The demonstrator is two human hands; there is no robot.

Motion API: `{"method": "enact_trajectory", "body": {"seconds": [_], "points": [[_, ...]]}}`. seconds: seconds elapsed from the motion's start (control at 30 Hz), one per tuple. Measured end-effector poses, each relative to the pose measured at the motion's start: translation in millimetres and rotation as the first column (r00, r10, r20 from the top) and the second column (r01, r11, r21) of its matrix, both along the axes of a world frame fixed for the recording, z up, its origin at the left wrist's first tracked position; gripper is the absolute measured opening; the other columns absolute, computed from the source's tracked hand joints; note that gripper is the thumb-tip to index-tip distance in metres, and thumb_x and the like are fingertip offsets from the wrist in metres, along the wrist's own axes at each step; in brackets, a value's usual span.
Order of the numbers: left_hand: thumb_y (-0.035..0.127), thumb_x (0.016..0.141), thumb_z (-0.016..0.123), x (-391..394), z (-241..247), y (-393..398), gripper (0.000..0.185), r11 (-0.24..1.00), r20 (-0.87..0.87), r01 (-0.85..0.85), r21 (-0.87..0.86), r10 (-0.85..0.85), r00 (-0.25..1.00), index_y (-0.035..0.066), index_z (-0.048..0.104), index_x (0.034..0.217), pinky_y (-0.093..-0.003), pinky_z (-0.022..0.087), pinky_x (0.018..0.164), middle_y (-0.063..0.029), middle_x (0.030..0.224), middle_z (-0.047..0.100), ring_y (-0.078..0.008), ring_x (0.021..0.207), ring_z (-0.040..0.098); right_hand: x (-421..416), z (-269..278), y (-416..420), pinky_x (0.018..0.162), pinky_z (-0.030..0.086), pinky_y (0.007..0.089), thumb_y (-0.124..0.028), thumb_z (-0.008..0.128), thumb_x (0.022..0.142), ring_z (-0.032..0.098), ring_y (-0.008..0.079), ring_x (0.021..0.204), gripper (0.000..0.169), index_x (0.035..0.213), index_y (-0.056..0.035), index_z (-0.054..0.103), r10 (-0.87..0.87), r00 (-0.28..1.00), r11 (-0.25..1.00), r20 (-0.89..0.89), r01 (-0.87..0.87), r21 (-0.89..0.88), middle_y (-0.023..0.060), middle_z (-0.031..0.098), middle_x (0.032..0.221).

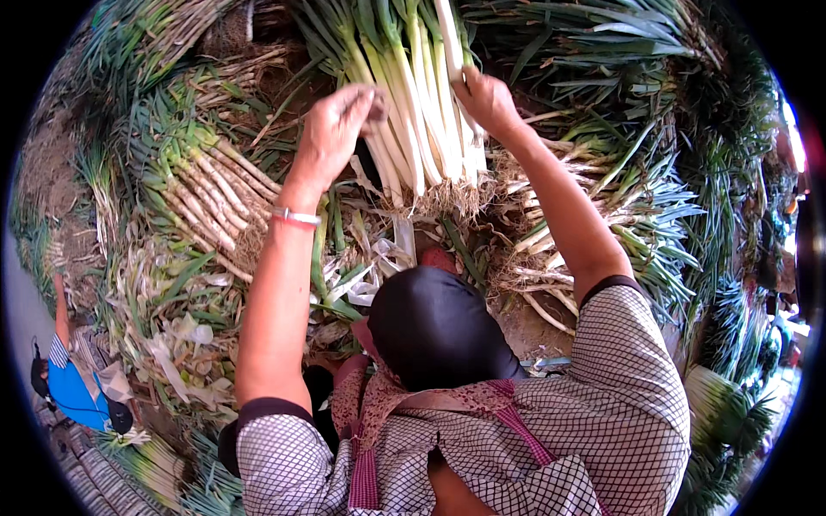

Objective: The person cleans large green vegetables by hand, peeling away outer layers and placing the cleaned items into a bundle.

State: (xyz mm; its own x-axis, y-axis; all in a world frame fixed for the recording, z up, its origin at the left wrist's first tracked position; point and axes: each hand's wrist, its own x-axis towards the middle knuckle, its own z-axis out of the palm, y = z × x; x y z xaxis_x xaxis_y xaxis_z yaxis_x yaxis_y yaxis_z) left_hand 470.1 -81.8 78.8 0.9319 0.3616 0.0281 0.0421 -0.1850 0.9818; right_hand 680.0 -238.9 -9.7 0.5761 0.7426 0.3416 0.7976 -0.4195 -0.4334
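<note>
A bunch of cleaned leeks or large green onions (413,122) lies before me, white stalks and bearded roots towards me, green leaves pointing away. My left hand (342,126), with a bracelet at the wrist, is at the bunch's left edge, its fingers curled together; what lies between the fingertips is too small to tell. My right hand (485,97) grips one white leek stalk (450,39) at the right edge of the bunch. The lower end of that stalk is partly hidden by the hand.
Soil-covered leeks (206,193) lie at the left, more rooted leeks (548,251) at the right. Peeled skins and leaf scraps (174,335) cover the ground at the lower left. Leafy piles (600,32) stand at the top right. Another person (77,387) is at the far left.
</note>
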Motion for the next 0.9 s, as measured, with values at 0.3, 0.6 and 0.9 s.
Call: {"method": "enact_trajectory", "body": {"seconds": [0.3,0.6,0.9], "points": [[0.023,0.092,0.050,-90,-41,32,0.026,0.923,-0.412,0.086,0.374,0.082,0.907,0.006,0.060,0.109,-0.0264,0.051,0.064,-0.0082,0.085,0.067,-0.0152,0.075,0.064,19,-91,-35,0.070,0.047,0.0479,-0.032,0.048,0.088,0.060,0.0401,0.076,0.035,0.084,0.0013,0.056,-0.059,0.956,0.899,-0.288,-0.074,-0.431,0.0231,0.062,0.079],[0.018,0.085,0.060,-203,60,3,0.027,0.891,-0.436,-0.022,0.454,0.244,0.866,0.005,0.060,0.109,-0.0302,0.050,0.069,-0.0116,0.088,0.066,-0.0205,0.077,0.064,9,-23,14,0.058,0.047,0.0368,-0.055,0.056,0.080,0.063,0.0186,0.062,0.048,0.086,-0.0084,0.063,-0.145,0.989,0.718,-0.029,0.085,-0.691,0.0039,0.063,0.062],[0.014,0.092,0.051,-346,79,37,0.023,0.437,0.342,-0.883,-0.171,0.867,0.363,-0.001,0.058,0.107,-0.0299,0.052,0.069,-0.0087,0.084,0.062,-0.0173,0.075,0.062,-222,27,162,0.061,0.050,0.0274,-0.028,0.056,0.089,0.062,0.0145,0.067,0.027,0.098,-0.0034,0.060,0.707,0.580,0.498,-0.405,-0.815,-0.297,0.0118,0.063,0.078]]}}
